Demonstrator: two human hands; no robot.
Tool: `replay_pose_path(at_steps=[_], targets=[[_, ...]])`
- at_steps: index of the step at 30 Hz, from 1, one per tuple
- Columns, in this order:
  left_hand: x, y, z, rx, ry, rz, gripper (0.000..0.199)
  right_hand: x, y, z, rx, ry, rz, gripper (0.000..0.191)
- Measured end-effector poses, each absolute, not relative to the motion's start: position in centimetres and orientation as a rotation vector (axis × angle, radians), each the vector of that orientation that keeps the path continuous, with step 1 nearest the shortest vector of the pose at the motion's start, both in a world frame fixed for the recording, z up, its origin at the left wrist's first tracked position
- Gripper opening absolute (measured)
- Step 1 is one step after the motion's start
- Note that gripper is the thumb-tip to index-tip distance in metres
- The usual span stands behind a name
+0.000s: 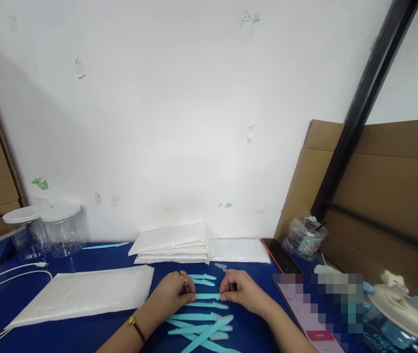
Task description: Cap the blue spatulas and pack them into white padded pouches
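A slim light-blue stick (208, 296) lies level between my two hands. My left hand (175, 293), with a ring and a dark bracelet, pinches its left end. The fingers of my right hand (244, 291) are pinched on its right end. Two similar sticks lie just beyond it, their left ends partly behind my left hand. Nearer to me several more light-blue sticks (199, 317) are spread on the blue table, some crossing one another. Small clear pieces (221, 265) lie just past my right hand.
White padded envelopes are stacked (174, 245) by the wall; another (84, 294) lies left. Lidded clear jars (64, 230) and a white cable (13, 272) stand or lie at far left. A phone (281, 256), a lit screen (300, 309) and a bottle (400, 314) are right.
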State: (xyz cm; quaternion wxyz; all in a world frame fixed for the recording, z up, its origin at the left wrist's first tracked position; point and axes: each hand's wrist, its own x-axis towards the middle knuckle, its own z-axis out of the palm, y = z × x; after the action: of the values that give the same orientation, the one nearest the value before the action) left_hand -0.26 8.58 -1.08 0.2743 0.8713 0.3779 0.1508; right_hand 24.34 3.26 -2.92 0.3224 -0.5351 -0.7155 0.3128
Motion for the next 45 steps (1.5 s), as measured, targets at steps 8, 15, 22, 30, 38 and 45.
replay_pose_path(at_steps=[8, 15, 22, 30, 38, 45], targets=[[-0.4, 9.5, -1.4, 2.337, 1.091, 0.346, 0.013, 26.0, 3.8, -3.1, -1.482, -1.889, 0.729, 0.004], [-1.7, 9.4, -1.2, 2.35, 1.15, 0.592, 0.018, 25.2, 2.9, -1.6, -1.487, -1.903, 0.505, 0.006], [-0.4, 7.5, -1.2, 2.395, 0.961, 0.361, 0.011, 22.3, 1.7, -1.8, -1.436, -2.026, 0.698, 0.007], [0.1, 8.2, -1.1, 2.456, 1.069, 0.355, 0.009, 23.4, 2.4, -1.8, -1.505, -2.024, 0.61, 0.009], [0.3, 8.0, -1.6, 2.473, 1.063, 0.394, 0.007, 22.5, 2.1, -1.6, -1.502, -2.093, 0.469, 0.008], [0.1, 8.1, -1.6, 2.523, 1.049, 0.372, 0.011, 22.7, 2.0, -1.5, -1.539, -2.188, 0.37, 0.007]])
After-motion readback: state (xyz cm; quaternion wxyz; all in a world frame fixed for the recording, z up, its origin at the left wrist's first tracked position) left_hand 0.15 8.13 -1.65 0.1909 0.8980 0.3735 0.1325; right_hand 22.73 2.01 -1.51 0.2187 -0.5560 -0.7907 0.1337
